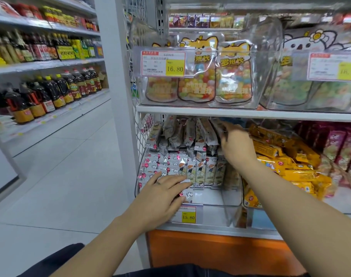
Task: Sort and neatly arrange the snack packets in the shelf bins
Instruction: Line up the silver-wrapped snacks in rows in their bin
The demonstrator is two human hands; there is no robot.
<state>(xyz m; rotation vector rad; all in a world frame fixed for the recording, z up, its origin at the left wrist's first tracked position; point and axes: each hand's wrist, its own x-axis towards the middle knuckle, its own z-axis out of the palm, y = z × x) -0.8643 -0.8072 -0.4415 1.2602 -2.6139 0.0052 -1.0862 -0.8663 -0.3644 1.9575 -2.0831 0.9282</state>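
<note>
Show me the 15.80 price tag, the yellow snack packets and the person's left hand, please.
15.80 price tag (188, 217): head view, on its yellow price patch.
yellow snack packets (266, 148): head view, on one packet near the top of the pile.
left hand (160, 193): head view, on the back of the hand.

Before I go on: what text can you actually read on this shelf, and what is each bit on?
"16.80": yellow patch of the upper price tag on the clear candy bin.
"15.80": yellow patch of the lower price tag below the grey snack packets.
The right price tag: blurred.
The candy bags: stylised Chinese characters, not surely readable.
Small print on tags, packets and bottles: too small.
</note>
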